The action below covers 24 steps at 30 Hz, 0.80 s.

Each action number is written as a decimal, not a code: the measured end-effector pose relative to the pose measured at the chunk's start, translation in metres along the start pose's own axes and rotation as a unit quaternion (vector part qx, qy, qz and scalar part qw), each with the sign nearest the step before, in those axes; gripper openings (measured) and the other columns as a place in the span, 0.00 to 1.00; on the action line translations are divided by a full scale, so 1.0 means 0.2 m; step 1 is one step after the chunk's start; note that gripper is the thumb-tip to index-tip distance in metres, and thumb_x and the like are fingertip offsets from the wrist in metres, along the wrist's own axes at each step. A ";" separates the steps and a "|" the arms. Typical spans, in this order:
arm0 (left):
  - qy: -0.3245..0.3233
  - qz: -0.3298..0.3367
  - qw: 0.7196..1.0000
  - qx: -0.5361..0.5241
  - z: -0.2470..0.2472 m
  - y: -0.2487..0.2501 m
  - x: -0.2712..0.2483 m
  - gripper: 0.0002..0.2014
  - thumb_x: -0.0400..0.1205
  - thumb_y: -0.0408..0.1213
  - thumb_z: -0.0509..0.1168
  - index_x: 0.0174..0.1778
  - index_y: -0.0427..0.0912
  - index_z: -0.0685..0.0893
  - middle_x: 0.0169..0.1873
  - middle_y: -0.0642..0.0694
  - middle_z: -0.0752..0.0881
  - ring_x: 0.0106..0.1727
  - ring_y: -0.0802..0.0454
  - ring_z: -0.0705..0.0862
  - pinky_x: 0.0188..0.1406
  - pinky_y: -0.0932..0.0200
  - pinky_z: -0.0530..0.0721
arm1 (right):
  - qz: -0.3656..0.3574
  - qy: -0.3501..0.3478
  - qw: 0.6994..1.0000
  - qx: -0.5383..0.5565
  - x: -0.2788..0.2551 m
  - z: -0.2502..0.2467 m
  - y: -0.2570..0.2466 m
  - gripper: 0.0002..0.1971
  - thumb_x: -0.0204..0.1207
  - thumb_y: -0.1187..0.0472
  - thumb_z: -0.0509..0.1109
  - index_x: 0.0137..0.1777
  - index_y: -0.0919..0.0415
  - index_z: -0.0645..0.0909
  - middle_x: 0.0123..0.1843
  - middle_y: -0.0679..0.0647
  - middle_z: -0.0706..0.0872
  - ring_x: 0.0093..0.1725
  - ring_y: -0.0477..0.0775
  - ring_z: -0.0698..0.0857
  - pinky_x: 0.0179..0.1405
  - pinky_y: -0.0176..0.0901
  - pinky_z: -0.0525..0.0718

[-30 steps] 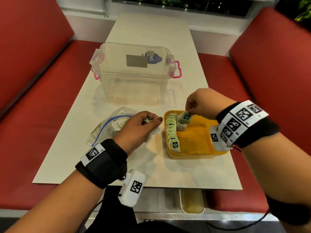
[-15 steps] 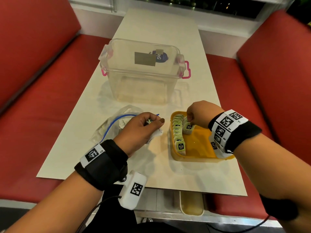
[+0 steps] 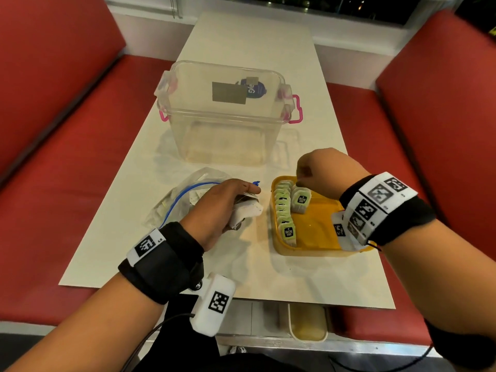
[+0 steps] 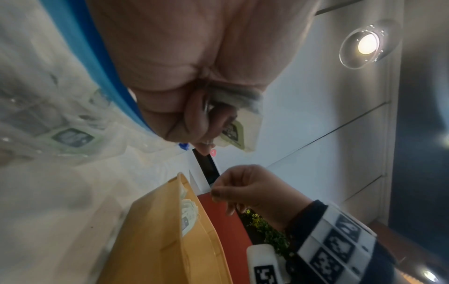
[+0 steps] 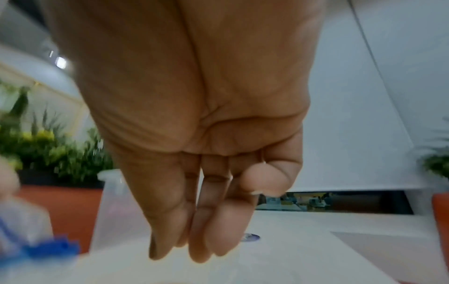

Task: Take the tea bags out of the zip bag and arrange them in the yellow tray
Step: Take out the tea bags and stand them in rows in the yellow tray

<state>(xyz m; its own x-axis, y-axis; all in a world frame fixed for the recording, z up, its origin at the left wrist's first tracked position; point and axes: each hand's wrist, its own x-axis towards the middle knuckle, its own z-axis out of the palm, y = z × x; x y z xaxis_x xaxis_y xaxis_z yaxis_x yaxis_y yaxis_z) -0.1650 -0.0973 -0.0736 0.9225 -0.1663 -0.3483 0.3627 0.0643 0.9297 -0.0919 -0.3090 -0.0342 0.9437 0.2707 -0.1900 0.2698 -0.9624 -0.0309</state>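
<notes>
The yellow tray lies on the table at the right. A row of green-labelled tea bags stands along its left wall, and one more tea bag leans beside the row's far end. My right hand hovers over the tray's far end, fingers pointing down and holding nothing. Left of the tray, my left hand grips a small bunch of tea bags. It is at the mouth of the clear zip bag, which has a blue zip.
A clear plastic box with pink latches stands just beyond the zip bag and tray. Red bench seats flank the narrow table. The table's near edge runs below my wrists.
My right hand set a tea bag down beside the row in the tray, let it go and rose to the tray's far end. My left hand kept hold of its bunch.
</notes>
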 end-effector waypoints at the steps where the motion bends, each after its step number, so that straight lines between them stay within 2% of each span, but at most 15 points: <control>1: -0.006 -0.023 0.999 -0.042 0.00 0.00 0.00 0.18 0.80 0.43 0.57 0.54 0.37 0.87 0.42 0.44 0.87 0.35 0.52 0.77 0.27 0.62 0.70 | -0.030 0.006 0.999 0.043 -0.03 -0.04 -0.03 0.04 0.75 0.56 0.72 0.48 0.53 0.85 0.46 0.49 0.87 0.43 0.47 0.82 0.41 0.37 0.75; 2: -0.010 -0.036 0.997 -0.069 0.00 0.01 0.01 0.20 0.83 0.42 0.52 0.55 0.36 0.87 0.41 0.42 0.87 0.33 0.52 0.77 0.25 0.62 0.70 | -0.059 0.005 0.994 0.089 -0.07 -0.08 -0.06 0.05 0.75 0.55 0.73 0.49 0.52 0.86 0.45 0.45 0.87 0.40 0.39 0.81 0.38 0.31 0.74; 4: -0.012 -0.043 0.996 -0.076 0.01 0.02 0.01 0.23 0.85 0.42 0.48 0.54 0.35 0.86 0.42 0.41 0.87 0.29 0.54 0.77 0.24 0.62 0.70 | -0.106 -0.002 0.978 0.180 -0.15 -0.15 -0.15 0.06 0.74 0.53 0.75 0.49 0.50 0.86 0.41 0.40 0.86 0.35 0.33 0.80 0.32 0.20 0.72; 7: -0.019 -0.046 0.996 -0.067 0.03 0.03 0.01 0.22 0.85 0.46 0.48 0.47 0.41 0.87 0.40 0.42 0.85 0.29 0.54 0.75 0.25 0.61 0.71 | -0.142 0.004 0.961 0.236 -0.20 -0.16 -0.24 0.08 0.71 0.50 0.77 0.48 0.49 0.86 0.40 0.39 0.86 0.34 0.37 0.81 0.33 0.21 0.74; 11: -0.026 -0.037 0.998 -0.050 0.07 0.03 0.01 0.20 0.85 0.46 0.48 0.42 0.42 0.83 0.39 0.37 0.82 0.26 0.52 0.73 0.25 0.61 0.70 | -0.162 0.029 0.970 0.177 -0.20 -0.11 -0.27 0.07 0.74 0.57 0.74 0.51 0.52 0.88 0.44 0.43 0.85 0.34 0.35 0.78 0.35 0.21 0.72; 14: -0.042 -0.025 0.998 -0.039 0.07 0.03 0.00 0.21 0.87 0.47 0.48 0.48 0.38 0.82 0.42 0.34 0.81 0.25 0.52 0.72 0.22 0.61 0.65 | -0.155 0.054 0.970 0.180 -0.23 -0.11 -0.25 0.06 0.76 0.58 0.72 0.50 0.54 0.88 0.43 0.44 0.84 0.37 0.42 0.81 0.35 0.25 0.73; 18: -0.053 -0.036 0.998 -0.012 0.05 0.03 -0.02 0.26 0.88 0.52 0.47 0.58 0.39 0.85 0.44 0.40 0.89 0.23 0.57 0.76 0.21 0.64 0.66 | -0.139 0.074 0.956 0.248 -0.27 -0.17 -0.21 0.04 0.77 0.60 0.71 0.48 0.55 0.88 0.38 0.41 0.85 0.36 0.42 0.84 0.34 0.25 0.78; 21: -0.089 -0.046 0.995 -0.020 0.05 0.04 -0.04 0.25 0.88 0.52 0.49 0.59 0.39 0.85 0.46 0.41 0.90 0.23 0.57 0.72 0.18 0.65 0.63 | -0.138 0.071 0.940 0.303 -0.28 -0.20 -0.18 0.04 0.76 0.62 0.72 0.48 0.55 0.87 0.39 0.47 0.90 0.39 0.44 0.89 0.42 0.38 0.86; 24: -0.099 -0.042 0.994 -0.026 0.06 0.06 -0.05 0.20 0.87 0.45 0.53 0.60 0.35 0.84 0.44 0.44 0.89 0.22 0.58 0.70 0.16 0.66 0.61 | -0.130 0.081 0.936 0.317 -0.29 -0.21 -0.17 0.04 0.74 0.64 0.74 0.46 0.56 0.88 0.40 0.49 0.91 0.40 0.45 0.89 0.46 0.45 0.87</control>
<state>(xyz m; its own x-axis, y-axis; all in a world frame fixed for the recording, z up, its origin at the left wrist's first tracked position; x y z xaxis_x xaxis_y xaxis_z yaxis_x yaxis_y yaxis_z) -0.1715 -0.1060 -0.0583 0.8467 -0.3636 -0.3884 0.4478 0.0927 0.8893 -0.1470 -0.2917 0.0194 0.8924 0.4480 0.0551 0.3755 -0.6690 -0.6414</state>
